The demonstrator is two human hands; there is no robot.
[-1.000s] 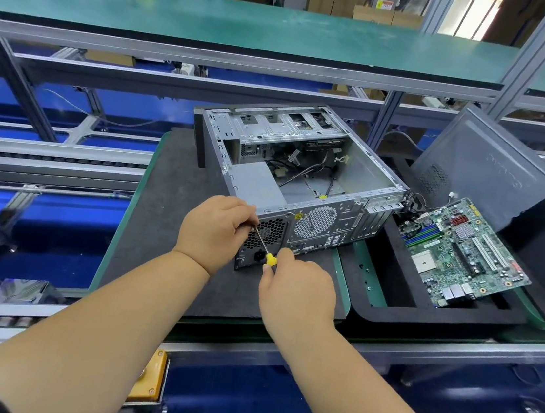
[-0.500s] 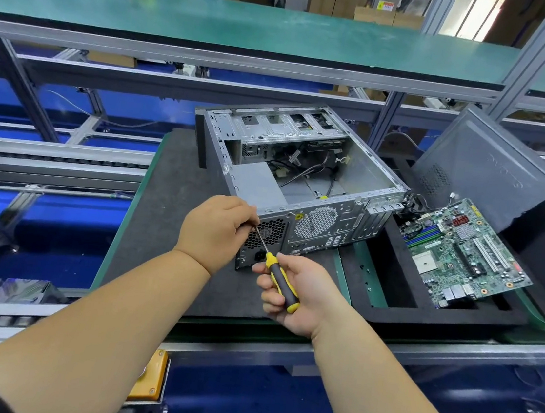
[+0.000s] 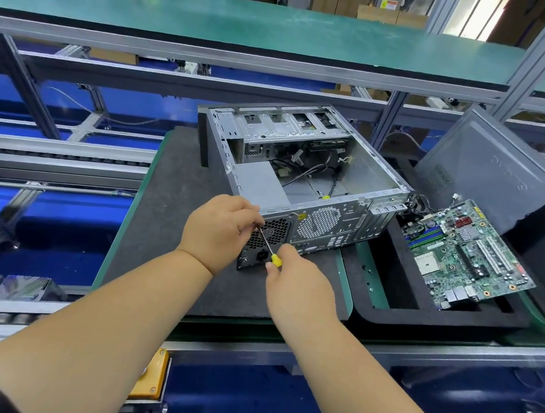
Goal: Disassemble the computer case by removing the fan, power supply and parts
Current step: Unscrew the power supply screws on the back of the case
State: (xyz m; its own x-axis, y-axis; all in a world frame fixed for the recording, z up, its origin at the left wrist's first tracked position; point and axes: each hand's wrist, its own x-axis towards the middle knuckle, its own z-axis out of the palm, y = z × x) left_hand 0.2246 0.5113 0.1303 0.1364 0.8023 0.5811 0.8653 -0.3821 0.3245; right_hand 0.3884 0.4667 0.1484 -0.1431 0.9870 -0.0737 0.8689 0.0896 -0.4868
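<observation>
An open grey computer case (image 3: 363, 179) lies on its side on a dark foam mat (image 3: 160, 213), rear panel facing me. The power supply (image 3: 260, 184) sits in its near left corner, its black vent grille (image 3: 273, 232) showing at the back. My left hand (image 3: 218, 230) pinches the metal shaft of a screwdriver (image 3: 268, 245) against that grille. My right hand (image 3: 296, 281) grips the yellow handle from below. Loose cables (image 3: 306, 172) lie inside the case.
A green motherboard (image 3: 464, 254) rests in a black foam tray (image 3: 402, 311) to the right. The grey side panel (image 3: 488, 171) leans behind it. A green shelf (image 3: 252, 22) spans overhead. Roller conveyor rails (image 3: 50, 158) run at the left.
My right hand turned on the screwdriver: half a second ago its palm faced up with the handle showing, now its back faces up again. The left hand and the case have stayed still.
</observation>
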